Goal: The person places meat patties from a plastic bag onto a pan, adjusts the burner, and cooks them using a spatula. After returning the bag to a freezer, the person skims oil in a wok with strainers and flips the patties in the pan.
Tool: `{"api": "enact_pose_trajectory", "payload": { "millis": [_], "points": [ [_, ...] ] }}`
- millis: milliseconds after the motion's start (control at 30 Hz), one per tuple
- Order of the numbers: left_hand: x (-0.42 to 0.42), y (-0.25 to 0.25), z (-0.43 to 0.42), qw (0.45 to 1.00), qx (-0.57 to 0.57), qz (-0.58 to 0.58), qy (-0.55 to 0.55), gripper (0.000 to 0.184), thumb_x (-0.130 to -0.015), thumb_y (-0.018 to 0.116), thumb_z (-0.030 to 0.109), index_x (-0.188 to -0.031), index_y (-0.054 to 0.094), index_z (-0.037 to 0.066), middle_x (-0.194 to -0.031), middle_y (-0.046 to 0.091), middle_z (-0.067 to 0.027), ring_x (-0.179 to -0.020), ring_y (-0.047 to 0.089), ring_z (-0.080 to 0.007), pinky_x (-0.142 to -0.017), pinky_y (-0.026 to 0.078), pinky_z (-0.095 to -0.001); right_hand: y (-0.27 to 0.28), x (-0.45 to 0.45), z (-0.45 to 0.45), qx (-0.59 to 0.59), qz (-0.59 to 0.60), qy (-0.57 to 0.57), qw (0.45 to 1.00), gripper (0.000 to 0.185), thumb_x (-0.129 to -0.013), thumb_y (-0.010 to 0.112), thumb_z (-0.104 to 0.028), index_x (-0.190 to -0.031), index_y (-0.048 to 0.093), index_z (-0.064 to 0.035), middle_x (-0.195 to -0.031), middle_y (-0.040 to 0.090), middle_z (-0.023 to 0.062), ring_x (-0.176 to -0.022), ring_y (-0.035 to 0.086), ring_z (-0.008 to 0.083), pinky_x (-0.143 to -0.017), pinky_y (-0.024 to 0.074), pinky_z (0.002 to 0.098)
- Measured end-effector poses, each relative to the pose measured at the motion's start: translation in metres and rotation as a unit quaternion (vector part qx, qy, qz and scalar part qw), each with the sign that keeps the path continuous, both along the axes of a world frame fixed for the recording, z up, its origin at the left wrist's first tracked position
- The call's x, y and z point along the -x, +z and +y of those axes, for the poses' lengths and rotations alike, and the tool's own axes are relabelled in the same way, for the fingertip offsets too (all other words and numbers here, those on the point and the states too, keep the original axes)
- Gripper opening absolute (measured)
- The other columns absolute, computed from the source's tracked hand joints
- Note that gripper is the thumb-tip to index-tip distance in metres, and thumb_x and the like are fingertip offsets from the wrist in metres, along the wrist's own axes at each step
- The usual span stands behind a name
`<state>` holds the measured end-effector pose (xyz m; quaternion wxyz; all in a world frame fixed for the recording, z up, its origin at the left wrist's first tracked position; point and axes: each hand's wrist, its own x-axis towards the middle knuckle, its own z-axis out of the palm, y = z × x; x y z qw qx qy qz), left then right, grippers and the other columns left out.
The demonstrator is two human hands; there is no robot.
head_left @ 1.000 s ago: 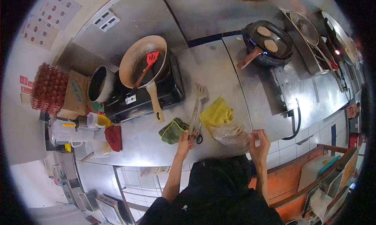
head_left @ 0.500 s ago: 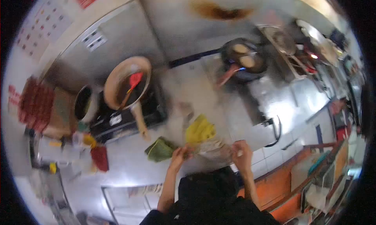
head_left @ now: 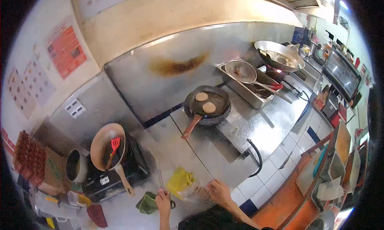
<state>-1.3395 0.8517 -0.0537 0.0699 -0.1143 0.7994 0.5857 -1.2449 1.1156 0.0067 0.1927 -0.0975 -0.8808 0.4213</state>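
My left hand [head_left: 163,199] is closed around the handle of a metal spatula [head_left: 159,170], which points up and away over the steel counter. Just left of it lies a folded green cloth [head_left: 147,203]. The black handle loop of scissors shows beside my left hand. Pinched together, the fingers of my right hand [head_left: 218,191] hold the edge of a clear plastic bag [head_left: 197,191]. A crumpled yellow cloth [head_left: 181,181] lies against the bag, between my hands.
Two round patties [head_left: 209,107] sit in a black pan [head_left: 218,98]. On a black stove at left stands a brown pan [head_left: 105,144] with a red spatula [head_left: 115,143]. A strainer [head_left: 241,72] rests over a steel tray; behind it is a wok [head_left: 280,56]. Egg trays [head_left: 30,156] are far left.
The view has swung up and right, bringing the wok and far counter into sight. My right hand has moved closer to my left hand, and the spatula stays in my left hand.
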Motion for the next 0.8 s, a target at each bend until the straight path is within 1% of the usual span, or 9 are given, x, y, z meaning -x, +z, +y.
{"api": "enact_pose_trajectory", "payload": {
  "millis": [33, 133, 167, 233, 267, 400, 500, 567, 800],
  "points": [
    [0.003, 0.016, 0.003, 0.982, 0.150, 0.114, -0.024, 0.044, -0.099, 0.044, 0.042, -0.095, 0.053, -0.001, -0.061, 0.055, -0.0054, -0.054, 0.052, -0.0192, -0.053, 0.041, -0.0341, 0.000, 0.000, 0.000, 0.010, -0.027, 0.002, 1.000, 0.011, -0.080, 0.068, -0.011, -0.089, 0.061, -0.0085, -0.082, 0.060, 0.0093, -0.068, 0.062, 0.0286, -0.060, 0.0484, 0.0385],
    [0.036, 0.081, 0.032, 0.988, 0.073, 0.128, -0.052, 0.044, -0.098, 0.047, 0.038, -0.102, 0.052, -0.005, -0.066, 0.059, -0.0126, -0.061, 0.057, -0.0288, -0.061, 0.044, -0.0421, -0.013, -0.001, 0.004, 0.018, -0.040, 0.023, 0.999, 0.011, -0.081, 0.068, -0.013, -0.088, 0.061, -0.0093, -0.082, 0.060, 0.0093, -0.069, 0.061, 0.0297, -0.060, 0.0490, 0.0404],
    [0.060, 0.073, 0.043, 0.936, 0.213, 0.280, -0.005, 0.041, -0.098, 0.047, 0.035, -0.103, 0.052, -0.005, -0.069, 0.059, -0.0153, -0.065, 0.059, -0.0320, -0.062, 0.044, -0.0433, -0.017, 0.001, 0.008, 0.009, -0.036, 0.039, 0.999, 0.011, -0.082, 0.067, -0.014, -0.089, 0.061, -0.0094, -0.082, 0.060, 0.0094, -0.070, 0.061, 0.0307, -0.061, 0.0494, 0.0417],
    [0.095, 0.099, 0.067, 0.886, 0.285, 0.364, -0.028, 0.037, -0.097, 0.049, 0.032, -0.102, 0.052, -0.004, -0.075, 0.060, -0.0195, -0.072, 0.061, -0.0377, -0.066, 0.045, -0.0451, -0.003, 0.001, 0.013, 0.002, -0.040, 0.057, 0.998, 0.011, -0.082, 0.067, -0.015, -0.089, 0.060, -0.0093, -0.082, 0.059, 0.0098, -0.072, 0.061, 0.0320, -0.062, 0.0498, 0.0424],
    [0.111, 0.139, 0.084, 0.919, 0.226, 0.305, -0.101, 0.036, -0.096, 0.050, 0.032, -0.101, 0.052, -0.003, -0.077, 0.061, -0.0209, -0.075, 0.061, -0.0402, -0.067, 0.045, -0.0458, 0.002, 0.002, 0.016, -0.009, -0.051, 0.074, 0.996, 0.012, -0.082, 0.066, -0.016, -0.089, 0.060, -0.0092, -0.081, 0.059, 0.0103, -0.075, 0.061, 0.0333, -0.062, 0.0502, 0.0431],
    [0.170, 0.200, 0.152, 0.897, 0.242, 0.333, -0.160, 0.029, -0.091, 0.055, 0.028, -0.095, 0.057, -0.001, -0.077, 0.062, -0.0229, -0.078, 0.063, -0.0393, -0.069, 0.047, -0.0473, -0.015, 0.003, 0.025, -0.005, -0.004, 0.109, 0.994, 0.017, -0.081, 0.067, -0.018, -0.094, 0.059, -0.0097, -0.085, 0.059, 0.0110, -0.079, 0.061, 0.0354, -0.063, 0.0506, 0.0447],
    [0.222, 0.191, 0.192, 0.840, 0.320, 0.408, -0.163, 0.025, -0.088, 0.057, 0.025, -0.090, 0.058, 0.000, -0.076, 0.063, -0.0217, -0.075, 0.063, -0.0394, -0.068, 0.048, -0.0470, -0.018, 0.004, 0.029, 0.035, -0.005, 0.136, 0.990, 0.022, -0.081, 0.066, -0.020, -0.098, 0.057, -0.0096, -0.090, 0.059, 0.0113, -0.079, 0.061, 0.0360, -0.065, 0.0511, 0.0455],
    [0.231, 0.200, 0.220, 0.848, 0.343, 0.362, -0.181, 0.025, -0.086, 0.058, 0.025, -0.089, 0.059, 0.001, -0.076, 0.064, -0.0211, -0.076, 0.064, -0.0398, -0.069, 0.049, -0.0474, -0.027, 0.008, 0.032, -0.020, -0.089, 0.169, 0.981, 0.025, -0.083, 0.064, -0.022, -0.102, 0.056, -0.0091, -0.094, 0.058, 0.0117, -0.079, 0.062, 0.0360, -0.066, 0.0516, 0.0462],
    [0.231, 0.193, 0.244, 0.835, 0.401, 0.313, -0.210, 0.026, -0.083, 0.059, 0.027, -0.088, 0.059, 0.002, -0.078, 0.065, -0.0209, -0.082, 0.064, -0.0404, -0.073, 0.048, -0.0497, -0.040, 0.009, 0.035, 0.023, -0.013, 0.167, 0.986, 0.023, -0.085, 0.062, -0.024, -0.102, 0.058, -0.0096, -0.090, 0.059, 0.0131, -0.079, 0.062, 0.0362, -0.067, 0.0523, 0.0459]
  ]
}}
